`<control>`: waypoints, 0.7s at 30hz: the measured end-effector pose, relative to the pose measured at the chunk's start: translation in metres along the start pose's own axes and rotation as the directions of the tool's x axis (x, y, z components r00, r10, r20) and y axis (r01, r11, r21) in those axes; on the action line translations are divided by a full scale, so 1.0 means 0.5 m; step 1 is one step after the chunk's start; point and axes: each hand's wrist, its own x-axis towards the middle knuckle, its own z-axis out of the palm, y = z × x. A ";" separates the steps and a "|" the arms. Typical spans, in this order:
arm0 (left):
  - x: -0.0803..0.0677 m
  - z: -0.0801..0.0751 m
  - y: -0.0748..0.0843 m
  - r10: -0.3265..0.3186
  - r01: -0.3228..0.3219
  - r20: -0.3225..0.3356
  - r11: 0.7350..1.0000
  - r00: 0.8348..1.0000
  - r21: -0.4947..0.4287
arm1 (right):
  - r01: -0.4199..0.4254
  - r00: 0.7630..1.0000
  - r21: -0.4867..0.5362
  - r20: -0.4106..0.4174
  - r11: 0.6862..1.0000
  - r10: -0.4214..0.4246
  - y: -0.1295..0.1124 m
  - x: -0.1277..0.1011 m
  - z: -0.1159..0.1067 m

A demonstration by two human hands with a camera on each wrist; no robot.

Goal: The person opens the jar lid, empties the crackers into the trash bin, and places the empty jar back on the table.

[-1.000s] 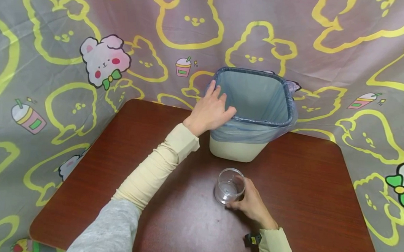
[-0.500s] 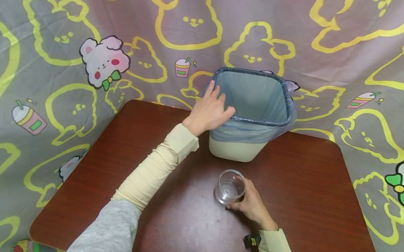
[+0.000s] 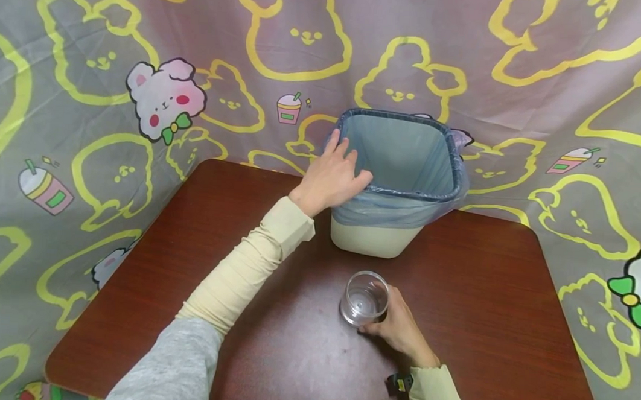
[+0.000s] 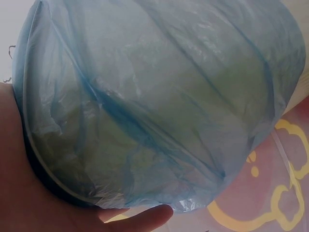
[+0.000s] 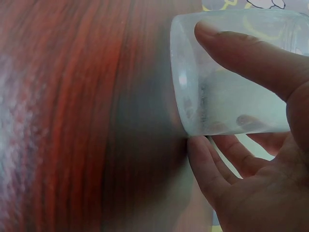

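Low in the frame's centre I saw my right hand (image 3: 398, 328) curled round the one clear glass (image 3: 365, 298) on the table (image 3: 489, 305), wrist cut off at the bottom edge, while above it my left hand (image 3: 335, 176) lay spread against the single lined bin (image 3: 398, 168), its palm hidden.

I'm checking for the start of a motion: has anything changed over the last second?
Nothing visibly changed. The left hand rests on the blue-bag-lined cream waste bin, and the right hand grips the clear glass cup standing on the dark red-brown wooden table, as before.
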 end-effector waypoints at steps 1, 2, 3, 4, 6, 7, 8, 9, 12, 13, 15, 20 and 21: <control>0.001 0.001 0.000 -0.001 0.001 0.002 1.000 1.000 0.000 | 0.000 1.000 0.000 -0.001 1.000 0.000 0.000 0.000 0.000; 0.001 0.001 0.000 -0.003 0.003 0.005 1.000 1.000 0.000 | -0.001 1.000 0.002 -0.001 1.000 0.001 0.001 0.000 0.000; 0.002 0.002 0.000 -0.005 0.005 0.007 1.000 1.000 0.001 | -0.002 1.000 0.002 -0.002 1.000 0.002 0.001 0.000 0.000; 0.002 0.002 0.000 -0.005 0.005 0.008 1.000 1.000 0.002 | -0.004 1.000 0.003 -0.003 1.000 0.004 0.001 0.000 0.000; 0.003 0.003 0.001 -0.002 0.002 0.009 1.000 1.000 0.006 | -0.006 1.000 0.003 -0.005 1.000 0.006 0.001 -0.001 0.001; 0.004 0.003 0.001 -0.001 0.001 0.009 1.000 1.000 0.007 | -0.007 1.000 0.001 -0.006 1.000 0.007 0.001 -0.001 0.001; 0.004 0.003 0.002 0.001 -0.001 0.009 1.000 1.000 0.008 | -0.008 1.000 0.002 -0.006 1.000 0.008 0.001 -0.002 0.001; 0.005 0.003 0.002 0.002 -0.002 0.009 1.000 1.000 0.009 | -0.010 1.000 0.003 -0.006 1.000 0.010 0.000 -0.002 0.001; 0.006 0.002 0.002 0.004 -0.004 0.007 1.000 1.000 0.009 | -0.013 1.000 0.003 -0.006 1.000 0.013 0.000 -0.002 0.001; 0.005 0.001 0.002 0.005 -0.005 0.005 1.000 1.000 0.005 | -0.014 1.000 0.003 -0.005 1.000 0.014 -0.001 -0.002 0.001; 0.005 0.001 0.003 0.005 -0.005 0.005 1.000 1.000 0.003 | -0.017 1.000 0.005 -0.002 1.000 0.017 -0.001 -0.002 0.001; 0.005 0.000 0.002 0.004 -0.004 0.003 1.000 1.000 -0.005 | -0.022 1.000 0.004 0.008 1.000 0.022 -0.001 -0.001 0.000; 0.004 0.000 0.002 0.002 -0.002 0.003 1.000 1.000 -0.005 | -0.022 1.000 0.004 0.010 1.000 0.022 -0.001 -0.001 0.000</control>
